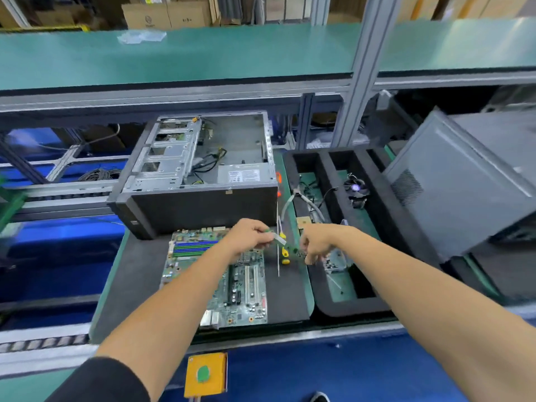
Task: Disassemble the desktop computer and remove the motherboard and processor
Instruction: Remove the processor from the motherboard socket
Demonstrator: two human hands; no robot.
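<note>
Green circuit board is lying flat on the dark mat: the motherboard (217, 274) is already sitting out of the computer case (200, 166), just in front of it, with its blue and green memory slots toward the case. Both hands are hovering over its far right corner. The left hand (249, 237) is pinching one end of a small green card (280, 240), and the right hand (317, 242) is curling around the other end, so the two are sharing the same narrow strip. Whether it is a memory stick or another part is hard to tell through the blur.

Twisting or bending that strip between two grips could be cracking it, and a slip would be dropping it onto the board's socket area below, where fine pins would suffer. The yellow-handled screwdriver (283, 250) is lying right under the hands and could be getting knocked off the mat.

Around this, the desk (301, 268) is carrying a black foam tray (385, 216) holding a cooler fan (357, 189) and loose cables. A grey side panel (452, 184) is leaning at the right, and cardboard boxes (162, 13) are standing behind the green upper shelf (203, 53).
</note>
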